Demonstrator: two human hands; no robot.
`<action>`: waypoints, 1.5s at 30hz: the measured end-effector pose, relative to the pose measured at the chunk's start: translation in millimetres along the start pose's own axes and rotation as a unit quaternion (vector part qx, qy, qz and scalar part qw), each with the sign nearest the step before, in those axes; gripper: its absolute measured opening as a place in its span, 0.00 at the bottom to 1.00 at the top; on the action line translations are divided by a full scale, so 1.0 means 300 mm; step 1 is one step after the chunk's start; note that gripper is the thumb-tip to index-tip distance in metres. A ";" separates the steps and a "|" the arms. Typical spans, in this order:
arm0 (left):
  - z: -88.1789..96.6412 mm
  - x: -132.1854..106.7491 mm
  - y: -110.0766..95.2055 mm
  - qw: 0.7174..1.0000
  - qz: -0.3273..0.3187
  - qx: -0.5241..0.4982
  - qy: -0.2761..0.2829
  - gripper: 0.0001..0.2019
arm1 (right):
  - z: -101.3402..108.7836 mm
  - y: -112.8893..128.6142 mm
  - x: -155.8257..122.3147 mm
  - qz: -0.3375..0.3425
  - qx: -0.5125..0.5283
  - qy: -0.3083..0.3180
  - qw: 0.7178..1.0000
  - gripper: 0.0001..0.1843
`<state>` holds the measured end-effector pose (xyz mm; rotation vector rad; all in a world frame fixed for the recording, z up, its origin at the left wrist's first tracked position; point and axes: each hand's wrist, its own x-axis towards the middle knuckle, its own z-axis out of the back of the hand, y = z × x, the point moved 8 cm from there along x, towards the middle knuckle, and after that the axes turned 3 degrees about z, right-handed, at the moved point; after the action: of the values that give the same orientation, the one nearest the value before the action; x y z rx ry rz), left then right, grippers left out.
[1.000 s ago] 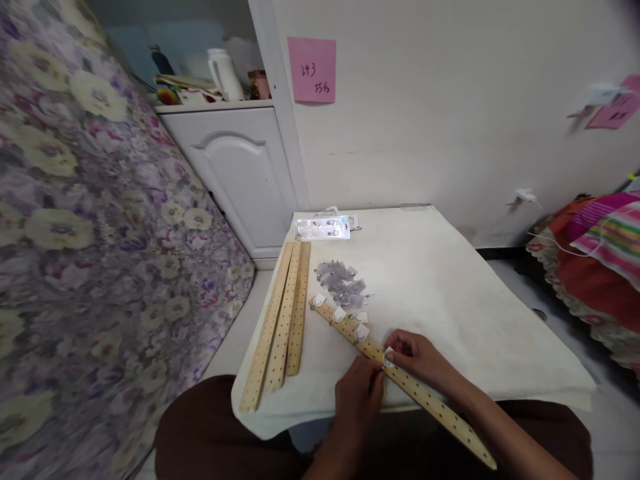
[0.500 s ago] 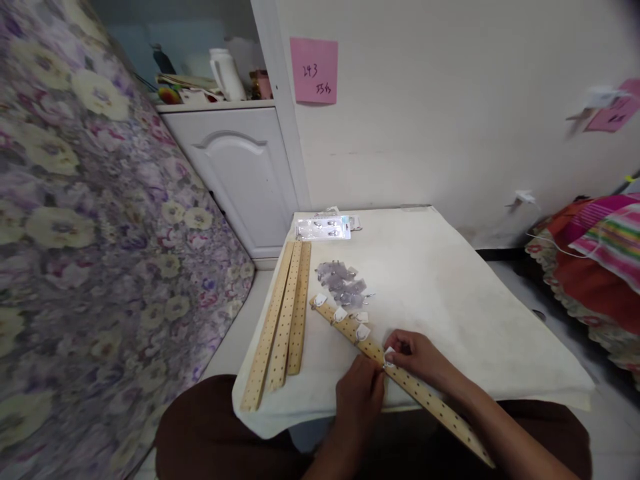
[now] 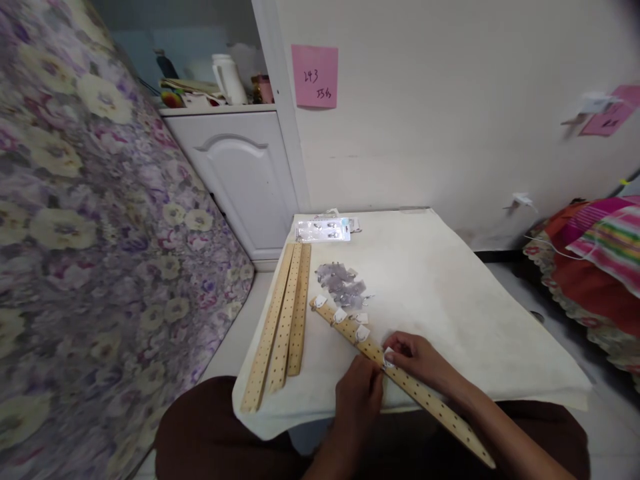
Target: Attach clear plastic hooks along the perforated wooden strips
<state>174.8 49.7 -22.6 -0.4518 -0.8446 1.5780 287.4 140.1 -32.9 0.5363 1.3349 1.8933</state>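
"Hardly anything has moved in the last half second except your view, tipped slightly. What are your hands doing?"

"With my right hand (image 3: 413, 353) I pinch a white tag (image 3: 389, 357) over the wooden strip (image 3: 433, 403), probably to keep it upright. My left hand (image 3: 357, 390) is curled against the strip's near edge; whether it grips the wood or the tag's fastening, I can't tell."

"Why the slant?"

"It runs from far left to near right, its near end past the table (image 3: 465, 300) edge above my lap, which likely suits both hands. More white tags (image 3: 339, 315) line its far part."

"And beyond?"

"Grey tags (image 3: 340, 280) are heaped just past the strip's far end, probably for easy reach. Three spare strips (image 3: 285, 320) lie along the left, perhaps out of my way, with a clear pack (image 3: 323, 230) at the far edge."
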 end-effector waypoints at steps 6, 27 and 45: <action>-0.002 0.000 0.004 1.000 0.009 -0.007 0.011 0.06 | 0.007 0.017 -0.007 0.008 -0.003 -0.001 1.000 0.12; 0.008 -0.003 0.009 1.000 -0.017 0.005 -0.001 0.06 | 0.037 0.039 0.225 0.041 -0.064 -0.026 0.997 0.10; 0.008 -0.004 0.012 1.000 -0.014 -0.017 -0.002 0.06 | 0.031 0.045 0.243 0.053 -0.080 -0.085 0.992 0.11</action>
<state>171.0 47.8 -23.8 -0.4601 -0.8787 1.5410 243.1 199.3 -22.7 0.6814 1.0542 1.9718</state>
